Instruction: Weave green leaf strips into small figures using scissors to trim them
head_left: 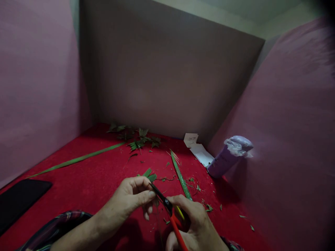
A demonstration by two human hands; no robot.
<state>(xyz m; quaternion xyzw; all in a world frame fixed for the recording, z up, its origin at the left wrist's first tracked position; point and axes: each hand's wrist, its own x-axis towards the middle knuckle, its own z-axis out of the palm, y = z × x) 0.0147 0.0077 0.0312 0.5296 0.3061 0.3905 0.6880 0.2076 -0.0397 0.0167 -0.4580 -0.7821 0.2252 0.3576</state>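
My left hand (132, 198) pinches a small folded piece of green leaf strip (149, 175) between thumb and fingers, low in the middle of the view. My right hand (193, 223) grips red-handled scissors (167, 205), whose dark blades point up-left and meet the strip right by my left fingertips. Both hands hover just over the red cloth surface (99, 174). A long green leaf strip (181, 177) lies on the cloth just beyond my right hand.
Another long green strip (78, 159) runs left across the cloth. Cut leaves (138, 141) and scraps lie near the back wall. A purple cup with plastic wrap (229, 155) leans at the right wall beside white paper (197, 148). A black flat object (19, 200) lies left.
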